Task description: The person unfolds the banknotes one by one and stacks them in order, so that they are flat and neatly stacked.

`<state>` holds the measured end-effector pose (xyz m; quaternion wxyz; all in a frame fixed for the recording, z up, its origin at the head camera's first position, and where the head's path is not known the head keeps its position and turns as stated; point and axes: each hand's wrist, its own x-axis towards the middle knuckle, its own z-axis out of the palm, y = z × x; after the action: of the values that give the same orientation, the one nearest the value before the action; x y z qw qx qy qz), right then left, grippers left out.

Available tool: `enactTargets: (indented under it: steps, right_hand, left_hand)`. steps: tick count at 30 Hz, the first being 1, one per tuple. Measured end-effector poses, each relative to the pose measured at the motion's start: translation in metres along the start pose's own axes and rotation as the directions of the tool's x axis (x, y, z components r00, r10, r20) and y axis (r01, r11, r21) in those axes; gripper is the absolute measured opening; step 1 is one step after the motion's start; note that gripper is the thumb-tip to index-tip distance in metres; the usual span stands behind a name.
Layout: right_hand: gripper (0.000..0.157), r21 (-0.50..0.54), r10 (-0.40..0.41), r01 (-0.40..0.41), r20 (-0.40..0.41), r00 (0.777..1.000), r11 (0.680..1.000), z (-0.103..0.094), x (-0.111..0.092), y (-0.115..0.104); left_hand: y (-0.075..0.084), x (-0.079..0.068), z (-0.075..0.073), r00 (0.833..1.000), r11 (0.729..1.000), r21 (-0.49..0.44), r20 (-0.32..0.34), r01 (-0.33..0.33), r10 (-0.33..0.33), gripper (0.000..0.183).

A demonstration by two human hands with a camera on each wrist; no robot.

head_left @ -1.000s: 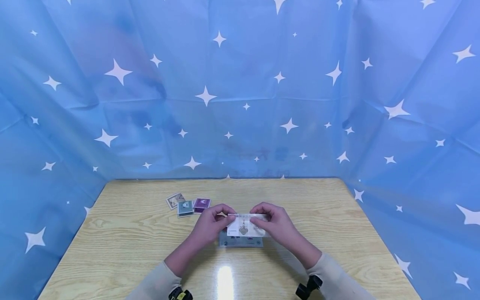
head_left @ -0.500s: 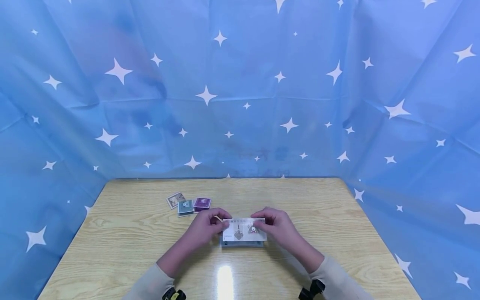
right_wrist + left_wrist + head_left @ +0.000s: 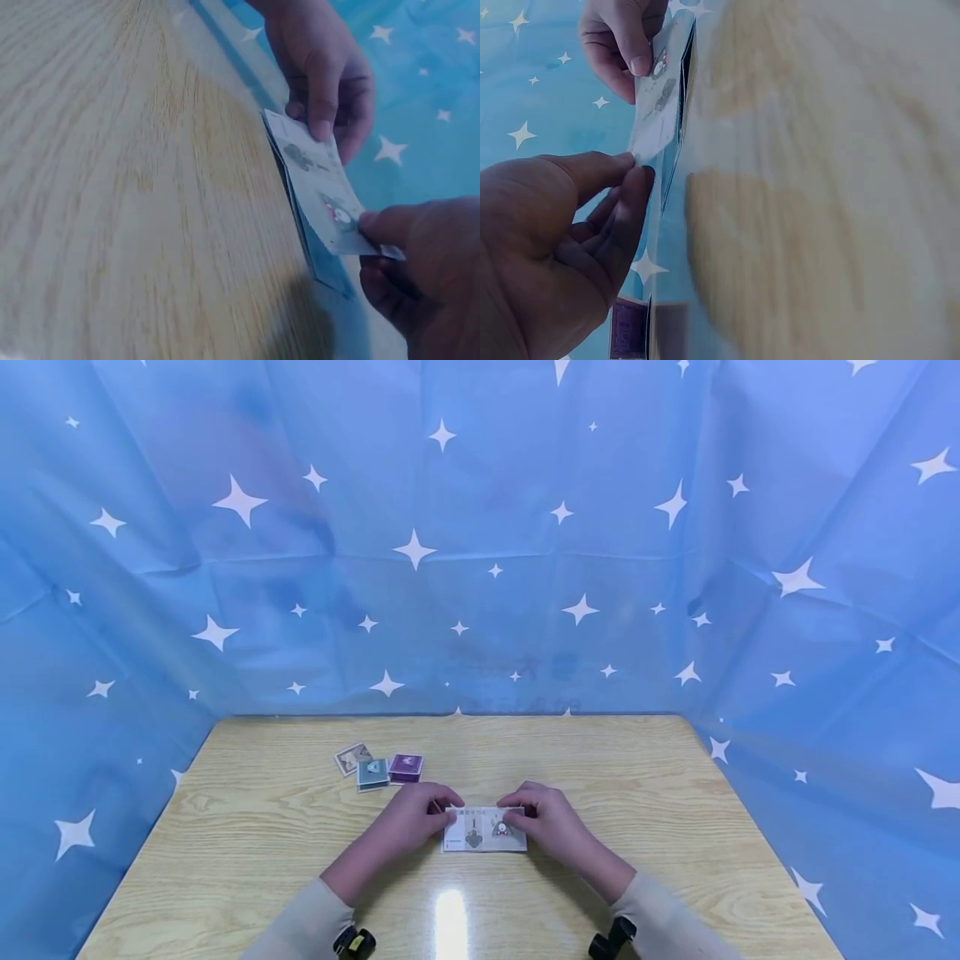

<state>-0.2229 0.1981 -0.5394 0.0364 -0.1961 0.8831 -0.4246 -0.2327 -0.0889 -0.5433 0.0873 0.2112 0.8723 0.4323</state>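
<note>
1. White paper note (image 3: 484, 831), printed with a "1" and a small picture, is in front of the person, near the middle of the table (image 3: 637, 885).
2. Left hand (image 3: 411, 817) pinches the left end of this note; its thumb lies on the upper face.
3. Right hand (image 3: 553, 817) grasps the right end between the thumb, which is above, and the fingers, which are below.
4. Under the white note, a blue note (image 3: 330, 274) shows along its edge in the right wrist view. Left wrist view is dim, so I cannot say surely how many papers lie beneath.
5. Beyond the left hand, a teal paper (image 3: 372, 773) and a purple paper (image 3: 406, 767) lie side by side, and a brown paper (image 3: 352, 757) is set at an angle just behind the teal one.
6. Blue cloth (image 3: 491, 510) with white stars hangs behind the table.
7. Both sleeves (image 3: 303, 914) are pale, and a black band (image 3: 354, 942) is on each wrist.
</note>
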Motion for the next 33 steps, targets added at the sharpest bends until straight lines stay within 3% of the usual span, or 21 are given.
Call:
enactTargets:
  steps: [18,27,33]
  right_hand:
    - [0.017,-0.195,-0.09,0.093,0.022,0.996,0.976,0.011,0.002,0.009]
    - [0.015,-0.321,-0.189,0.176,-0.007,0.982,0.931,0.013,-0.001,0.011]
    - [0.015,-0.316,-0.179,0.165,-0.016,0.984,0.934,0.012,-0.003,0.01]
  left_hand:
    - [0.001,0.004,0.005,0.999,0.979,0.198,-0.012,-0.043,0.046,0.014]
    - [0.002,0.003,0.005,0.999,0.975,0.221,-0.017,-0.026,0.03,0.015]
    - [0.002,0.002,0.005,1.0,0.977,0.211,-0.012,-0.013,0.016,0.015]
